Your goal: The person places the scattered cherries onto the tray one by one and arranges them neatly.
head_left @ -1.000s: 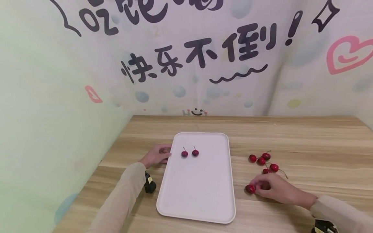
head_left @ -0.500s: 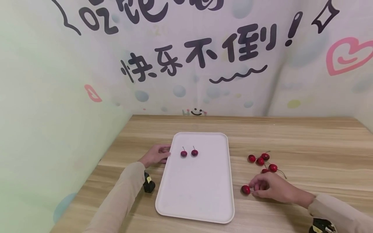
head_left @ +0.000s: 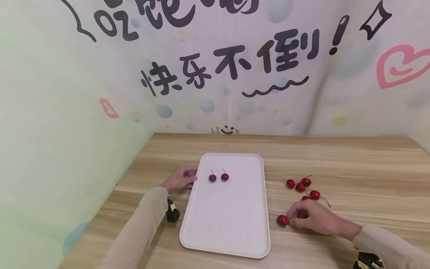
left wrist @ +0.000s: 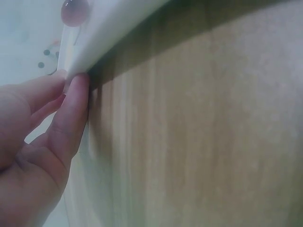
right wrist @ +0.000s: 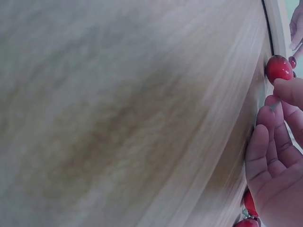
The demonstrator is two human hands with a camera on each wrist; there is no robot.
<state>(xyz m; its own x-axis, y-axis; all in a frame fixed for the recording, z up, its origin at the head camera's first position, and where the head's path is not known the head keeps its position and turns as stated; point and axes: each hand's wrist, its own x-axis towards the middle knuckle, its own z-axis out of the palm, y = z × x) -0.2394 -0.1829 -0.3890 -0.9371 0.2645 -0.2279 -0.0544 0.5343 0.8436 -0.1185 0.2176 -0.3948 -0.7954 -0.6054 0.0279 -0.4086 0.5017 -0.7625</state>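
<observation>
A white rectangular tray (head_left: 228, 224) lies on the wooden table, with two dark red cherries near its far left part: one cherry (head_left: 212, 178) beside another cherry (head_left: 224, 176). My left hand (head_left: 180, 180) grips the tray's left rim between thumb and fingers; the left wrist view shows the fingertips at that edge. To the right of the tray, my right hand (head_left: 314, 217) pinches a bright red cherry (head_left: 282, 220) at its stem end, low over the table. In the right wrist view this cherry (right wrist: 279, 68) sticks out past the thumb and fingertips.
Several loose red cherries (head_left: 300, 186) with stems lie on the wooden table (head_left: 376, 168) just beyond my right hand, partly covered by it. A printed cloth wall (head_left: 208, 112) rises behind the table. Black wrist cameras sit under both sleeves.
My right hand has shifted slightly left, bringing the pinched cherry a little nearer to the tray. The left hand keeps its hold on the rim.
</observation>
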